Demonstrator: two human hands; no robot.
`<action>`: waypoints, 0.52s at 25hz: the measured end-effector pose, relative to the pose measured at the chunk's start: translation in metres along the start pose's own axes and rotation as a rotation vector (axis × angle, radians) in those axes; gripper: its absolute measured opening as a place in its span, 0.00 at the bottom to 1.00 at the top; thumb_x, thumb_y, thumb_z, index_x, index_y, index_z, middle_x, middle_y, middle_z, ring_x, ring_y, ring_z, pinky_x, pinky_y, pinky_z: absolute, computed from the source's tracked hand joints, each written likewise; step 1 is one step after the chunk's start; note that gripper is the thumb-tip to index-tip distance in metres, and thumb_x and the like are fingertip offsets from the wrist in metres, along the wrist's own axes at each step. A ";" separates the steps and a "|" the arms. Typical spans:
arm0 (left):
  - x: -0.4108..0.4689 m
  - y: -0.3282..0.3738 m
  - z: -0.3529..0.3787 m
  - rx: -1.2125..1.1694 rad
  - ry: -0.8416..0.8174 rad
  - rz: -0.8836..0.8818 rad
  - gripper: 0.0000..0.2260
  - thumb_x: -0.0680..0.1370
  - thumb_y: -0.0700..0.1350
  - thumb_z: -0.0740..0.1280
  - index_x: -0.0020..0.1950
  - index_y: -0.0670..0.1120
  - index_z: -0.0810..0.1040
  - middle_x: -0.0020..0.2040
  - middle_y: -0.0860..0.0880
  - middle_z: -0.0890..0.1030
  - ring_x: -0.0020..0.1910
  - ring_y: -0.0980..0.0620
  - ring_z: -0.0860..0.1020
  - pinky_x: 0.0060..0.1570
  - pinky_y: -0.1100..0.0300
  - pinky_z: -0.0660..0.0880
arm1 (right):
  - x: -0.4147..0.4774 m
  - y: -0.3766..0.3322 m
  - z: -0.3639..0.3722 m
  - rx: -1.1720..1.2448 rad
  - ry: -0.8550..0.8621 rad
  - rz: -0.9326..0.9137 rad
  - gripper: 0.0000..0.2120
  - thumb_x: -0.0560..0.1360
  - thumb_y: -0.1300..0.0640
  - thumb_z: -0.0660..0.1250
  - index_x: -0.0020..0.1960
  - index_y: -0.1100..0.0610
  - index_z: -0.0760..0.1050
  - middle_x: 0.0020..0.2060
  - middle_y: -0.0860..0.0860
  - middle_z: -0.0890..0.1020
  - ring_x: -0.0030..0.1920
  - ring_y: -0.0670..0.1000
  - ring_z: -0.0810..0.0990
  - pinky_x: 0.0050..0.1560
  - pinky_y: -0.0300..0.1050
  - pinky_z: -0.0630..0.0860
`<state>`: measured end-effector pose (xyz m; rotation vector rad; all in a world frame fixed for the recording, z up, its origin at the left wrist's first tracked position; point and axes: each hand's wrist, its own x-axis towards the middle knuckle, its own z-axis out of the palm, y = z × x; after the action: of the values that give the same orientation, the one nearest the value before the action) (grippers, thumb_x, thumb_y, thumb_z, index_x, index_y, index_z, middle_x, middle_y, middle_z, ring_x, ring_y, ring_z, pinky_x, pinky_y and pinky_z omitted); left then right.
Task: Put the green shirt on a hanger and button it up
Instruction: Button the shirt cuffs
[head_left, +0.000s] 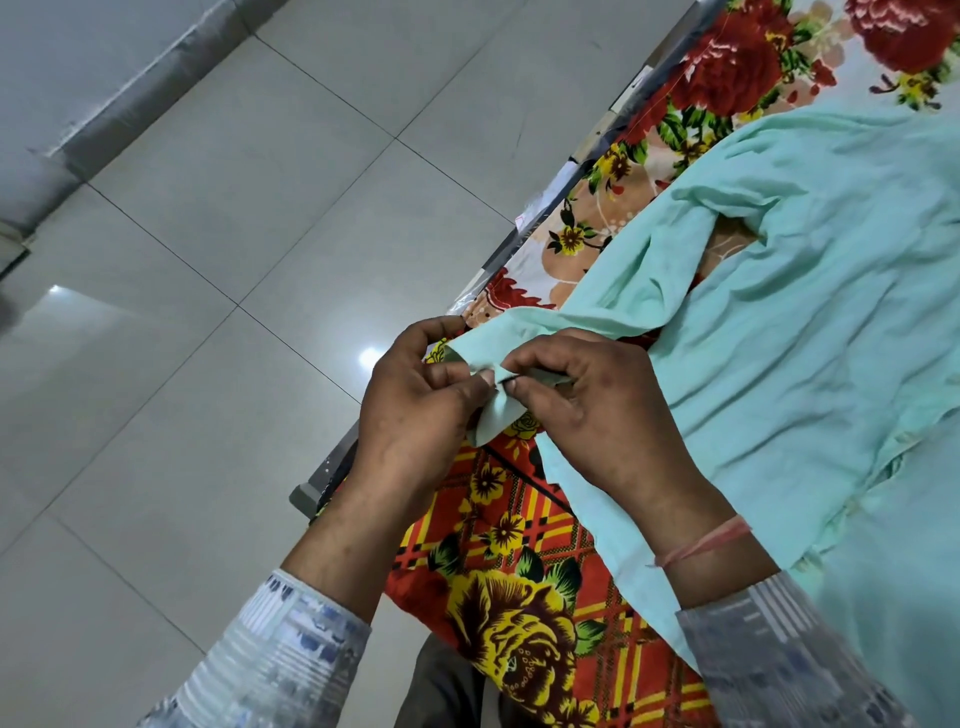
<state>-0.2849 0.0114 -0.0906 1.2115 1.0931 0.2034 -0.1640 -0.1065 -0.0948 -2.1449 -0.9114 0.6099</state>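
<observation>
Tiled floor lies left of the floral blanket. At the blanket's floor-side edge, the left hand pinches a fold of the green shirt. The right hand pinches the same fold, fingertips meeting. The rest of the shirt spreads over the blanket.

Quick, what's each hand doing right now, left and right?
Left hand: pinches a narrow end of the green shirt.
Right hand: pinches the same end, beside the left.
</observation>
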 end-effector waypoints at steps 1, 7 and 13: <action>-0.001 -0.001 0.001 -0.032 -0.003 -0.002 0.19 0.80 0.35 0.74 0.68 0.52 0.79 0.36 0.51 0.86 0.36 0.52 0.85 0.37 0.54 0.80 | 0.000 -0.002 0.002 -0.004 0.014 0.006 0.05 0.77 0.56 0.76 0.52 0.51 0.87 0.48 0.48 0.88 0.49 0.47 0.85 0.51 0.50 0.84; -0.006 -0.009 0.011 -0.069 0.094 0.074 0.15 0.80 0.36 0.74 0.64 0.50 0.82 0.37 0.50 0.86 0.36 0.56 0.83 0.44 0.52 0.80 | -0.005 -0.010 0.016 -0.067 0.149 0.072 0.08 0.76 0.49 0.74 0.51 0.52 0.86 0.41 0.49 0.88 0.41 0.50 0.86 0.45 0.52 0.83; -0.002 -0.010 0.004 -0.156 -0.120 0.021 0.23 0.74 0.37 0.79 0.68 0.45 0.80 0.56 0.47 0.89 0.55 0.47 0.88 0.55 0.54 0.85 | -0.003 -0.003 0.009 0.076 0.078 0.200 0.06 0.75 0.52 0.78 0.51 0.51 0.87 0.43 0.45 0.88 0.46 0.42 0.86 0.49 0.44 0.85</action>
<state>-0.2867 0.0031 -0.0983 1.0827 0.9433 0.2255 -0.1732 -0.1038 -0.0980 -2.1908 -0.6265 0.6434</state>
